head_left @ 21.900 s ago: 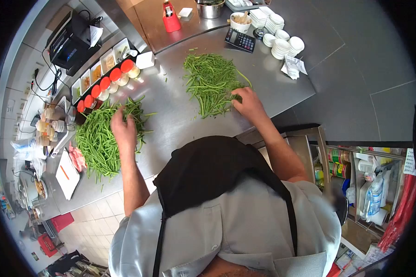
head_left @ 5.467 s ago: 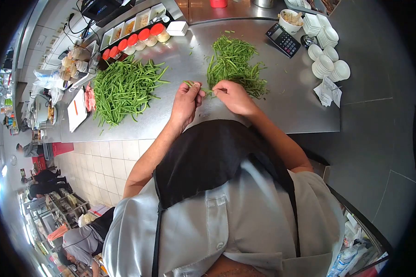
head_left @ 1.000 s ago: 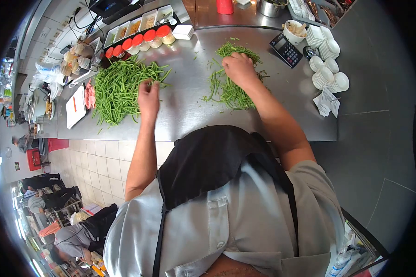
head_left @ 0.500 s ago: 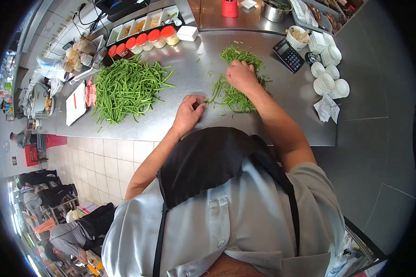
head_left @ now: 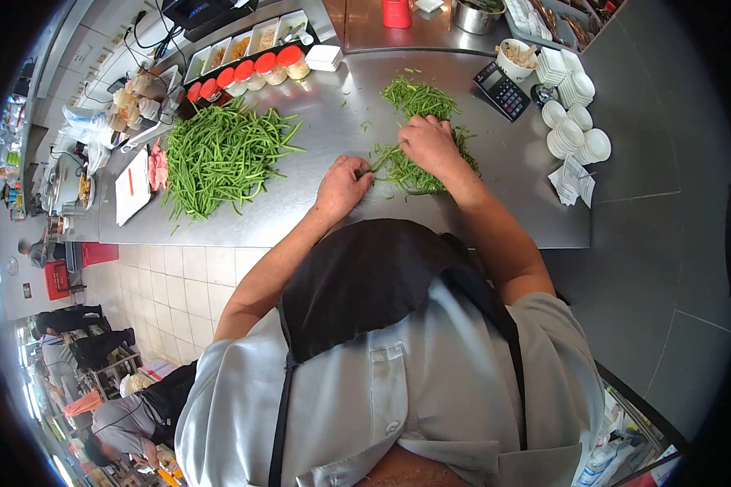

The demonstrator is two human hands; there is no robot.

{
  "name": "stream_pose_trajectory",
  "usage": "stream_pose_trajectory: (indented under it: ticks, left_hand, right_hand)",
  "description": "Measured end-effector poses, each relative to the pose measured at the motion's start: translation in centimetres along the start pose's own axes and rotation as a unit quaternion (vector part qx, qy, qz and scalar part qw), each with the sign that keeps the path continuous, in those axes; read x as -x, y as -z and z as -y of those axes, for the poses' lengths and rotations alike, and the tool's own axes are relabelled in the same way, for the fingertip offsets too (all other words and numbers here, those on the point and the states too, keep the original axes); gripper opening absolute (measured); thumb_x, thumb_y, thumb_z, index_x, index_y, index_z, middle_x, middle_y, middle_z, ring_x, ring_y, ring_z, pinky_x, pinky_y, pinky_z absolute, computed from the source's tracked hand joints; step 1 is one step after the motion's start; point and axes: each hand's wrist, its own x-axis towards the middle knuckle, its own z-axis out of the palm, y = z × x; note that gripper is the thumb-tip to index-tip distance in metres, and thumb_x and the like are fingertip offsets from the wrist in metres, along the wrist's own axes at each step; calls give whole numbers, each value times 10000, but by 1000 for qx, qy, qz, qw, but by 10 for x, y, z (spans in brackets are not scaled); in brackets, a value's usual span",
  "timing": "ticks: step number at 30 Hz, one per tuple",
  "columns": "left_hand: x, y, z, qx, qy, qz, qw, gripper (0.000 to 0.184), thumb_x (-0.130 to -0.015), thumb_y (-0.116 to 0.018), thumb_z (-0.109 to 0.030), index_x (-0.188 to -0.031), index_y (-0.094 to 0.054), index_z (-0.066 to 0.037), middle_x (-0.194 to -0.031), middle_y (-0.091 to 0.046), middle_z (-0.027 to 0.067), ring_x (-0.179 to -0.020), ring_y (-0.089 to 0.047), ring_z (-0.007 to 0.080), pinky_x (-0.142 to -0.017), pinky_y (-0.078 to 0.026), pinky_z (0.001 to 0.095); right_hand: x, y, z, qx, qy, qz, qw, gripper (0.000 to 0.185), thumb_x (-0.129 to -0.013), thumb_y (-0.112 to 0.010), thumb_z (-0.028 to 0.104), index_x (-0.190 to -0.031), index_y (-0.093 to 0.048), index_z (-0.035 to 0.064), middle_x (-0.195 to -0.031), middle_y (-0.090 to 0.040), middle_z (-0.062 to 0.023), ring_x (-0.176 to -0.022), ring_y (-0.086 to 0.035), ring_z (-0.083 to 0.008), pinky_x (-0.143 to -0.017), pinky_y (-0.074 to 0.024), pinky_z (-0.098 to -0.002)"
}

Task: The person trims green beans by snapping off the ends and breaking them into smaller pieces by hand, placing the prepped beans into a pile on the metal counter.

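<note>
My left hand (head_left: 345, 187) rests low over the steel table with its fingers curled in. Green bean ends (head_left: 375, 167) show at its fingertips. My right hand (head_left: 429, 144) lies over the heap of short green bean pieces (head_left: 419, 172), fingers bent together; what they grip is hidden beneath them. More cut pieces (head_left: 418, 99) spread just beyond that hand. To the left lies a large pile of long green beans (head_left: 227, 158).
Red-lidded jars (head_left: 268, 66) and a row of condiment trays (head_left: 240, 49) line the back left. A calculator (head_left: 502, 91), white bowls (head_left: 567, 138) and crumpled paper (head_left: 573, 180) sit at right. A white board (head_left: 132, 188) is far left. Other people (head_left: 130, 426) work behind.
My left hand has moved slightly up and right, closer to the cut pieces. My right hand has shifted a little down, uncovering more of the far pieces. The view has tilted slightly.
</note>
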Motion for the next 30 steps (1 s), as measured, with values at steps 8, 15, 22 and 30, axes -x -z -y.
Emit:
stream_pose_trajectory:
  ticks: [8, 15, 22, 30]
  left_hand:
    - [-8, -4, 2, -6, 3, -10, 1000, 191, -919, -733, -175, -1055, -736, -41, -1050, -690, 206, -1020, -681, 398, -896, -548, 488]
    - [-7, 9, -10, 42, 11, -63, 997, 204, -927, -736, -174, -1060, -742, -21, -993, -700, 176, -950, -678, 343, -861, -550, 432]
    - [-25, 9, -34, 391, 121, 12, 913, 242, -1037, -693, -219, -1139, -752, -6, -858, -651, -46, -773, -587, 95, -739, -503, 267]
    - [-34, 0, -31, 241, -24, -4, 970, 200, -1027, -664, -198, -1097, -754, -33, -859, -691, 37, -802, -649, 212, -735, -523, 353]
  right_hand:
    - [2, 0, 5, 38, -29, 10, 999, 112, -868, -700, 164, -948, -774, 136, -1118, -676, -46, -1146, -593, -308, -929, -444, -526]
    - [0, 14, 8, -39, -11, -26, 999, 122, -830, -734, 175, -942, -761, 139, -1027, -708, -50, -1078, -642, -308, -936, -460, -522]
    - [13, 9, 21, -355, -99, -41, 929, 175, -868, -760, 223, -969, -734, 82, -876, -752, -109, -824, -730, -319, -759, -551, -460]
    - [22, 42, 41, -236, 46, -150, 959, 133, -885, -728, 158, -997, -722, 86, -910, -712, -119, -874, -699, -353, -780, -552, -456]
